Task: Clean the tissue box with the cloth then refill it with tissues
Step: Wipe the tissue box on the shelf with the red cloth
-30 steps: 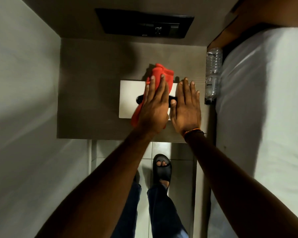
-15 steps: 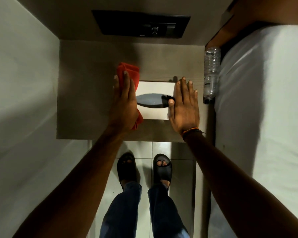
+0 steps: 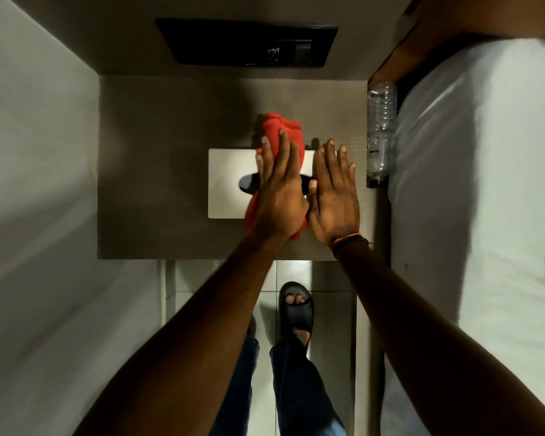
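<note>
Tissue box (image 3: 225, 180), white, oval slot half covered by red cloth (image 3: 285, 130)

Open tabletop (image 3: 158, 171) across the left of the frame, bare from the tissue box (image 3: 225, 171) out to the wall (image 3: 38, 152). Also bare along the top, between the box and the dark panel (image 3: 246, 42). Blocked at centre by the left hand (image 3: 279, 190) flat on the red cloth (image 3: 283, 133) and the right hand (image 3: 334, 196) beside it. Narrow strip only at right, closed by a plastic bottle (image 3: 381, 130) lying against the white bedding (image 3: 472, 184).
</note>
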Available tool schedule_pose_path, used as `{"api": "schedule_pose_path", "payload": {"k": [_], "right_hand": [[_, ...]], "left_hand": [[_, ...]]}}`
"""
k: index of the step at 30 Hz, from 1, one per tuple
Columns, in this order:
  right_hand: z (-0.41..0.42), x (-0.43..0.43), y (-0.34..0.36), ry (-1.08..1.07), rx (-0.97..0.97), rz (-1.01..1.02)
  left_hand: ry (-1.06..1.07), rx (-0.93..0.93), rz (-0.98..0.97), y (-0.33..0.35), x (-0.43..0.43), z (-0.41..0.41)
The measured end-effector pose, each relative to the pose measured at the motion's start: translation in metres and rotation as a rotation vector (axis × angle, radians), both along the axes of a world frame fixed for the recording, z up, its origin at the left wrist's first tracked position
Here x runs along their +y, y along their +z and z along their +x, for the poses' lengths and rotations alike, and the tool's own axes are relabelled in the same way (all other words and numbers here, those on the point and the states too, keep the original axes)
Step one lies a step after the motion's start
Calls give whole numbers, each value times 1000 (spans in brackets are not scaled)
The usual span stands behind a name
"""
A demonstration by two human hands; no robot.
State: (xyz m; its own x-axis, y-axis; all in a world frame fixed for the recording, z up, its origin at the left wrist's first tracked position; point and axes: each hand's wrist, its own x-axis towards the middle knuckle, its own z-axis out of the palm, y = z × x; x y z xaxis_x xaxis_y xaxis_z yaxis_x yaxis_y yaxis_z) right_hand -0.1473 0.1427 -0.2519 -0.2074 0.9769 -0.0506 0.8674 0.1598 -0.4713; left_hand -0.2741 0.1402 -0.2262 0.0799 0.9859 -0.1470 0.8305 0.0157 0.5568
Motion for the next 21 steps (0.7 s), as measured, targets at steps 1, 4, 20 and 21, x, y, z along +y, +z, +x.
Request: {"api": "schedule_pose_path", "payload": {"k": [1, 4, 20, 21], "right_hand": [[1, 0, 1, -2, 30, -10], [4, 1, 6, 4, 86, -61], [-79, -8, 26, 38, -36, -103], [-82, -10, 24, 28, -30, -88]], "left_hand": [[13, -47, -8, 1, 2, 3], [84, -320, -21, 10, 2, 0], [-9, 251, -29, -12, -19, -102], [6, 266, -38, -13, -20, -100]]}}
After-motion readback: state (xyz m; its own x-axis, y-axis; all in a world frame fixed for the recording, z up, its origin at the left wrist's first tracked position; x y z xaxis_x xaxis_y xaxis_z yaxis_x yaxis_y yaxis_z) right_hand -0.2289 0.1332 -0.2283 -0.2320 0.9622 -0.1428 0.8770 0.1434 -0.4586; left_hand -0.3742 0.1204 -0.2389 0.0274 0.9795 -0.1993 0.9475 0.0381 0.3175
